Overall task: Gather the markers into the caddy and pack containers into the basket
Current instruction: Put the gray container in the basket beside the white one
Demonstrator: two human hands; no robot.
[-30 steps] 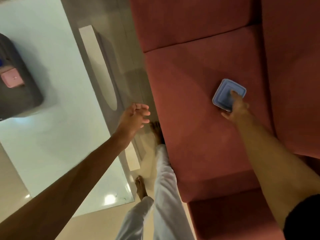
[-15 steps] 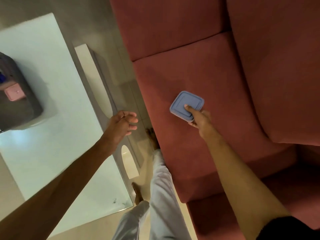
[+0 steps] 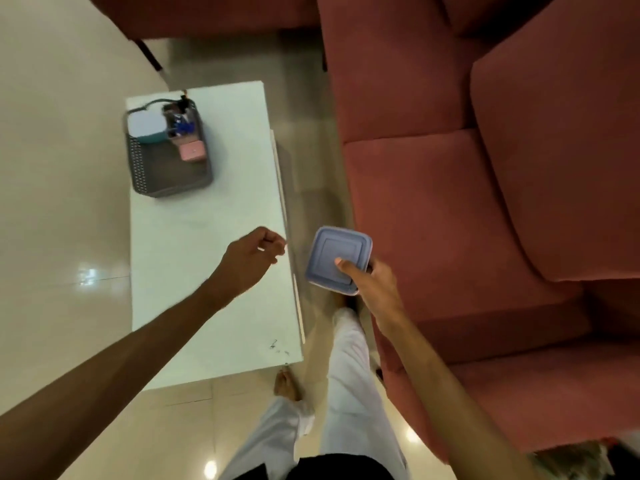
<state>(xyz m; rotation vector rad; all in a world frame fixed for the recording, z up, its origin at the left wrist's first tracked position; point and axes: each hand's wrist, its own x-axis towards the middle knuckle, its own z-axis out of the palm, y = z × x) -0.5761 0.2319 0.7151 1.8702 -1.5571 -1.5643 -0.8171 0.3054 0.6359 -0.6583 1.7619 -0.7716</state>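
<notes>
I had my right hand [image 3: 375, 285] gripping the blue square container [image 3: 337, 259] by its near corner, thumb on the lid, holding it level in the gap between the pink sofa [image 3: 450, 220] and the white table [image 3: 207, 271], presumably bound for the grey basket [image 3: 166, 178]. My left hand [image 3: 251, 261] hung loosely curled over the table's near edge, gripping nothing. The basket sat at the far end, a white box [image 3: 145, 126], a marker caddy [image 3: 181, 121] and a pink container [image 3: 191, 151] crowding its far half, its near half left free for a straight pass over bare tabletop.
</notes>
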